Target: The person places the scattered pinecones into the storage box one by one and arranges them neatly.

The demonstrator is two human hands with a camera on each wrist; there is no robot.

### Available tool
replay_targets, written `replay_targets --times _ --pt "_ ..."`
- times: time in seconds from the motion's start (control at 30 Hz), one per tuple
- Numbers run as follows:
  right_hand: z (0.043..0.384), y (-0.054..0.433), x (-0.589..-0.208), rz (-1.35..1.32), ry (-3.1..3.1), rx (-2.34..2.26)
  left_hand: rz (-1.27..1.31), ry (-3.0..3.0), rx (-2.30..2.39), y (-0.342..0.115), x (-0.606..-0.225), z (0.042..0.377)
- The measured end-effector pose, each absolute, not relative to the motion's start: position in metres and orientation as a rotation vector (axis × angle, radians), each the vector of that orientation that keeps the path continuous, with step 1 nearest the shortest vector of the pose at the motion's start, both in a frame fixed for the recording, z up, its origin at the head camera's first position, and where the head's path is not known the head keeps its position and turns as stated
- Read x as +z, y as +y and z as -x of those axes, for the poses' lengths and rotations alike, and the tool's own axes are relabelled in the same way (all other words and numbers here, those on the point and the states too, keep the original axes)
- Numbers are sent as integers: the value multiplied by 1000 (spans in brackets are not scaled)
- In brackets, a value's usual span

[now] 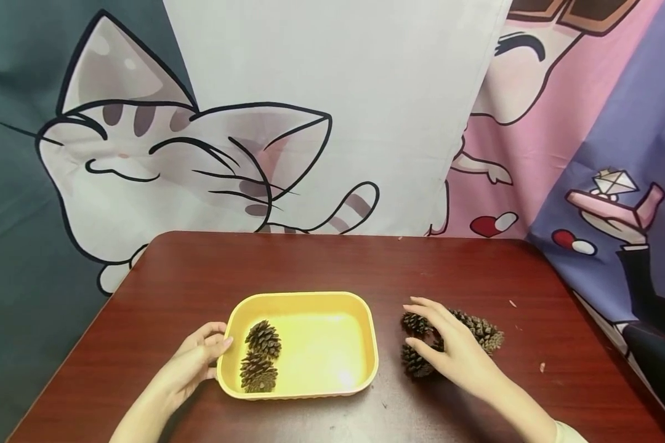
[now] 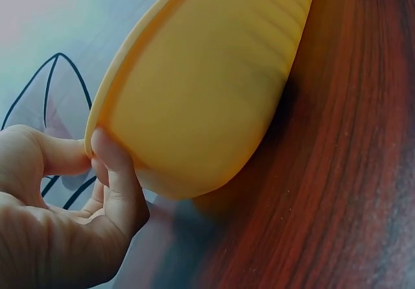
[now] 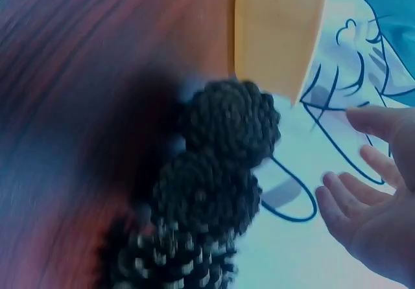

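My left hand [image 1: 191,362] pinches the left rim of a yellow plastic basin [image 1: 321,347] between thumb and fingers; the left wrist view shows this grip from outside the basin's wall [image 2: 201,94]. Inside, along the left end, lie two brown pine cones, one [image 1: 263,339] behind the other [image 1: 258,373]. My right hand [image 1: 455,344] hovers over a group of pine cones [image 1: 484,332] to the right of the basin, its thumb and fingers spread apart. In the right wrist view, several cones [image 3: 230,122] sit in a row, apart from that hand's fingertips.
Everything stands on a reddish-brown wooden table [image 1: 454,271]. A few small pale scraps [image 1: 542,367] lie on its right side. Behind it hangs a cloth [image 1: 399,123] printed with cartoon figures. A dark object [image 1: 656,357] is beyond the right edge.
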State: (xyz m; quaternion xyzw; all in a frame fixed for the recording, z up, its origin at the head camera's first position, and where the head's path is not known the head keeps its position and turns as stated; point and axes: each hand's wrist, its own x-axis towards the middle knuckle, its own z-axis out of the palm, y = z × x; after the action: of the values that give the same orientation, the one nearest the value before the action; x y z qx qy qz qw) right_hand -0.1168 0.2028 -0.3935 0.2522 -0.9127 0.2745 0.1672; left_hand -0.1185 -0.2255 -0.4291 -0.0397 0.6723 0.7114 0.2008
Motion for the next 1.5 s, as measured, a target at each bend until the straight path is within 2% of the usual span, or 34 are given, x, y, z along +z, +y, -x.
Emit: replay_targets --times 0.4,1.23,1.5 --pt "109 217 -410 -719 -2679 524 132 1869 1982 -226 -430 118" --pt "102 202 -423 -741 -2724 206 100 1862 1997 -226 -430 117" --pt "102 202 -428 -829 -2616 226 88 1847 2012 -227 -431 116"
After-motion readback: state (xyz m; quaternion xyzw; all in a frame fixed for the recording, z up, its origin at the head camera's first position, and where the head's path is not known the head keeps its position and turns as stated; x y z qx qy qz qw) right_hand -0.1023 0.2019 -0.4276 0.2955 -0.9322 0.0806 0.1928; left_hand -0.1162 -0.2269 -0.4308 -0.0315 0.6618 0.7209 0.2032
